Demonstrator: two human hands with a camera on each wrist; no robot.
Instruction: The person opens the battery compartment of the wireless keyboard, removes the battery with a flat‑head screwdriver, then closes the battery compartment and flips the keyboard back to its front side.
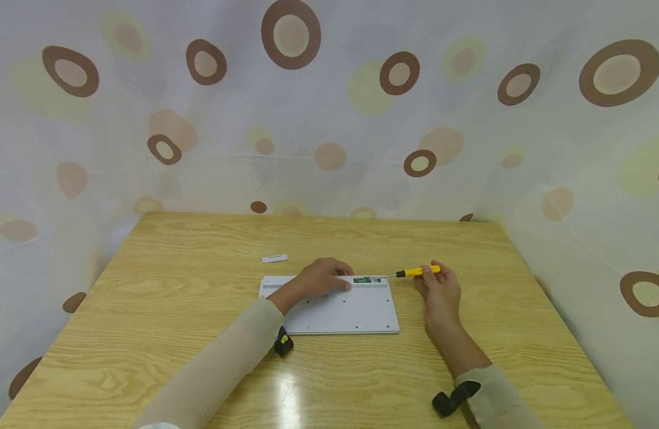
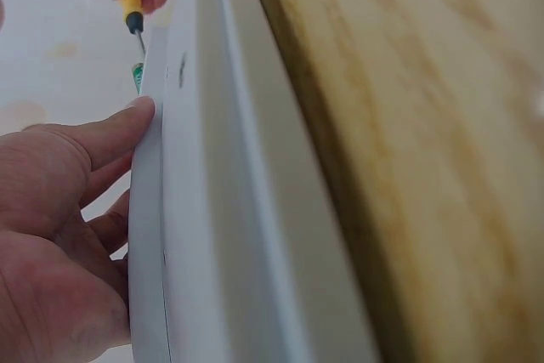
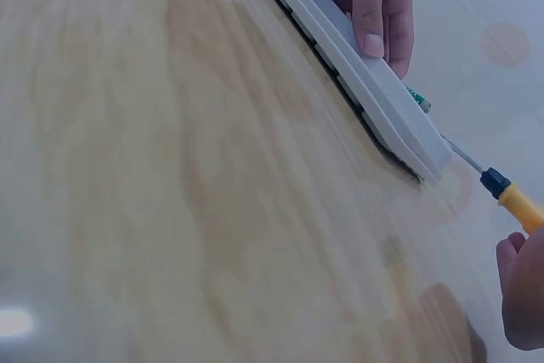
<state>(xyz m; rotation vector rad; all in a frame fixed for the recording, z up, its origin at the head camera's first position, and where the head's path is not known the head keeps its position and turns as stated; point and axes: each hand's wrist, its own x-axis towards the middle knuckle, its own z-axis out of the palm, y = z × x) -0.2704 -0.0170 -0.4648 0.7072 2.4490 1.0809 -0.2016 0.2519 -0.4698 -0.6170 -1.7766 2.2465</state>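
A white keyboard (image 1: pixel 335 313) lies face down on the table, a green battery (image 1: pixel 363 280) showing in the slot along its far edge. My left hand (image 1: pixel 320 278) grips that far edge; in the left wrist view its thumb (image 2: pixel 127 129) presses the raised ridge while the fingers curl behind. Coming from the right, my right hand (image 1: pixel 442 298) holds a screwdriver (image 1: pixel 412 272) by its yellow handle. The shaft (image 3: pixel 463 155) points left, and its tip reaches the slot's right end beside the battery. Exactly what the tip touches is too small to tell.
A small white battery cover (image 1: pixel 274 258) lies on the wooden table (image 1: pixel 190 262) behind the keyboard's left part. A patterned cloth (image 1: pixel 329 119) hangs behind the table and along both sides.
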